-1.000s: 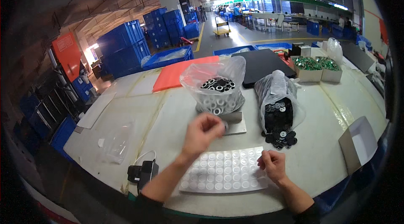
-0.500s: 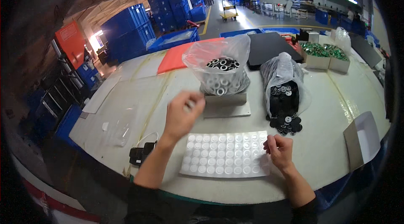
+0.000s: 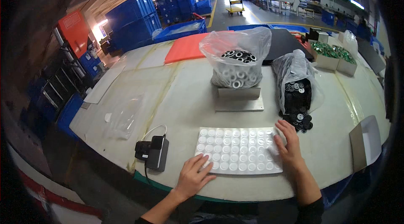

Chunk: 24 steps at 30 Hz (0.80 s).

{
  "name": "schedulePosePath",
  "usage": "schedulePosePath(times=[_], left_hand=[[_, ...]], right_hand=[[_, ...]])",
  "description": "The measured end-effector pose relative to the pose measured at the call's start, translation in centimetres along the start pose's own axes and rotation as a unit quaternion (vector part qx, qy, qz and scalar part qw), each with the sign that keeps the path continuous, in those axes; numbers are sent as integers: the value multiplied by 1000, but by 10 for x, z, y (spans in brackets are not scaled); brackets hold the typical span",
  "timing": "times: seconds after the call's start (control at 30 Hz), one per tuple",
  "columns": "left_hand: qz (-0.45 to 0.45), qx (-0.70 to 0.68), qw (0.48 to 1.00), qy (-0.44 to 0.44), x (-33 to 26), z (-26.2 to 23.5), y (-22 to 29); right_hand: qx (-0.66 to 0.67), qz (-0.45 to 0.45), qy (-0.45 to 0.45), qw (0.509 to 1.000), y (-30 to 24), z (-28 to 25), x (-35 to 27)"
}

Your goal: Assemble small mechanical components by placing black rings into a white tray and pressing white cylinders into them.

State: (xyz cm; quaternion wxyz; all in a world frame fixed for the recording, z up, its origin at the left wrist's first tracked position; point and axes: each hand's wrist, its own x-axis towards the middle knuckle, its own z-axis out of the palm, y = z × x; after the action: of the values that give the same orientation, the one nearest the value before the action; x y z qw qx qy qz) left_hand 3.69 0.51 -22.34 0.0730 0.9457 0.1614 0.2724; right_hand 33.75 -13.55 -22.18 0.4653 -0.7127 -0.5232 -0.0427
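A white sheet [image 3: 237, 151] with rows of round white stickers lies flat before me. My left hand [image 3: 194, 176] rests at its lower left corner, fingers spread and lying on the edge. At the sheet's right edge is my right hand [image 3: 290, 143], its fingers stretched out and apart, the tips touching the upper right part. Beyond the sheet, a clear plastic bag [image 3: 235, 72] full of black and white rings stands on a metal bracket [image 3: 240, 104]. Right of it, another clear bag [image 3: 297, 85] lies open, with black discs [image 3: 299, 119] spilling toward my right hand.
A black power adapter [image 3: 157, 153] with a cable sits left of the sheet. An open white box [image 3: 365, 143] stands at the right edge. Farther back are boxes of green parts [image 3: 326, 55], a red sheet [image 3: 189, 47] and a blue bin [image 3: 181, 31]. A flat clear bag [image 3: 126, 116] lies at left.
My left hand has come down from near the ring bag onto the sheet's lower left corner and opened. My right hand has uncurled at the right edge. The view has shifted slightly.
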Motion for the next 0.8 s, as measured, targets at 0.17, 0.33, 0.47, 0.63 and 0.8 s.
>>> schedulePosePath(times=[0.17,0.33,0.47,0.63,0.8], left_hand=[[24,33,999,10,-1,7,-6],[16,93,995,23,-1,7,-14],[-7,7,1000,-13,16,2,5],[150,-117,982,-22,43,35,71],[258,-64,963,-35,77,84,109]], right_hand=[[-13,35,-45,998,28,12,1],[1,41,-75,996,27,11,2],[88,137,-7,987,37,5,-7],[198,177,12,964,39,14,3],[217,169,9,961,47,14,-1]])
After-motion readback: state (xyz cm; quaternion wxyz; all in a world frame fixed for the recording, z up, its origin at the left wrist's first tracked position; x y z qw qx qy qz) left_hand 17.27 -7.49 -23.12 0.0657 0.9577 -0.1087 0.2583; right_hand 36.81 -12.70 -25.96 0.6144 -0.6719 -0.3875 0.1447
